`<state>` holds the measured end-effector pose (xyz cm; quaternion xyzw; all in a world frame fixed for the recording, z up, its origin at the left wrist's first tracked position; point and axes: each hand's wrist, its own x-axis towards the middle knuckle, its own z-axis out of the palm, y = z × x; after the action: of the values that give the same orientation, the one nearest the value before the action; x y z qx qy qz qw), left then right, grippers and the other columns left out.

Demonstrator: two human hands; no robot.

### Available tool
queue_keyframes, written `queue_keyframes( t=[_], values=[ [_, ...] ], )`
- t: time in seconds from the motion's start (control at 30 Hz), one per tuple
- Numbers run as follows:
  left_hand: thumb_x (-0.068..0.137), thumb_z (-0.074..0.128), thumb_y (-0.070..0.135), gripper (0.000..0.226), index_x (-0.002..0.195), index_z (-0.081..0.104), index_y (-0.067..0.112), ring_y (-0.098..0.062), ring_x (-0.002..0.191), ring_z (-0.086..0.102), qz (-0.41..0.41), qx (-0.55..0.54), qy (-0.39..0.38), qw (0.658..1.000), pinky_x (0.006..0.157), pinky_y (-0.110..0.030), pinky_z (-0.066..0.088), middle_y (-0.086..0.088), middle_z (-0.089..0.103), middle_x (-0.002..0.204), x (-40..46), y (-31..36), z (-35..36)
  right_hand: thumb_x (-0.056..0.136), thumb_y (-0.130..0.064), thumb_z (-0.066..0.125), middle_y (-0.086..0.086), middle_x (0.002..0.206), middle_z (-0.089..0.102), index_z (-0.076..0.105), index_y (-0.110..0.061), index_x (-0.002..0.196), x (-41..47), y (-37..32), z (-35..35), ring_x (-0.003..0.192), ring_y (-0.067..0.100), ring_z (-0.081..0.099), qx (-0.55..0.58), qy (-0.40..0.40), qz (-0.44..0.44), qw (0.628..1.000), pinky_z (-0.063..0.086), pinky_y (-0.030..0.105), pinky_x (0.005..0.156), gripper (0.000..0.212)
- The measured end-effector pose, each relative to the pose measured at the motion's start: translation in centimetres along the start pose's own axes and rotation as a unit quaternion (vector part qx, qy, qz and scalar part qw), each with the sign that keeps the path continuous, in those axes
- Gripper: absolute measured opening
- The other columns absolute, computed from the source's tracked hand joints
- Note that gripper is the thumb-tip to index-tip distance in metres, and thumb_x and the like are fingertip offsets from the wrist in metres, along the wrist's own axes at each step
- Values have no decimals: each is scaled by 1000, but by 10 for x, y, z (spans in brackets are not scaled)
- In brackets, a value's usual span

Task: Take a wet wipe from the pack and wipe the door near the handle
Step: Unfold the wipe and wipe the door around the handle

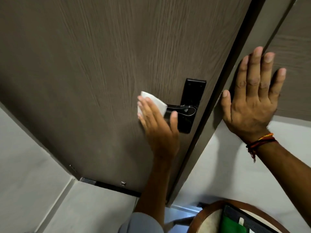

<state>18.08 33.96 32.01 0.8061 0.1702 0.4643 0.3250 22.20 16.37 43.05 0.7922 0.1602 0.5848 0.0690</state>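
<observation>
White and folded, the wet wipe [154, 102] sits under the flat left hand [157, 122], whose fingers [145, 108] lie together and press it on the brown door [92, 64], just beside the black handle [182, 111]. To wipe well, I think the hand should stay flat and rub all around the handle, while the open right hand [252, 101], fingers spread, rests on the frame [249, 41]. The handle's long bar points sideways toward the wipe.

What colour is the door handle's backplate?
Black, seen best in the head view: backplate.
</observation>
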Motion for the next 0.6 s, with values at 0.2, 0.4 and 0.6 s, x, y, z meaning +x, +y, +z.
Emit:
queue_keyframes(
  t=[0.2,0.4,0.6],
  values=[
    [102,37,57,83,159,22,-1,-33,161,8,146,41,-88,985,132,-52,15,-18,12,170,-30,38,9,102,-34,41,23,163,25,17,-2,159,-1,0,0,153,26,3,0,6,-3,1000,4,50,125,70],
    [106,34,54,72,160,15,10,-26,158,13,267,101,-106,952,129,-52,24,-11,17,168,-22,15,4,101,-33,41,23,162,27,18,-1,159,-1,0,-1,153,32,14,4,7,-6,1000,8,51,125,70],
    [108,37,49,74,157,26,-5,-37,159,17,116,83,-33,989,129,-54,25,-25,23,168,5,-7,-9,102,-35,40,23,162,30,19,-1,158,1,0,-1,152,25,6,2,7,-1,1000,14,54,123,69]
  ],
)
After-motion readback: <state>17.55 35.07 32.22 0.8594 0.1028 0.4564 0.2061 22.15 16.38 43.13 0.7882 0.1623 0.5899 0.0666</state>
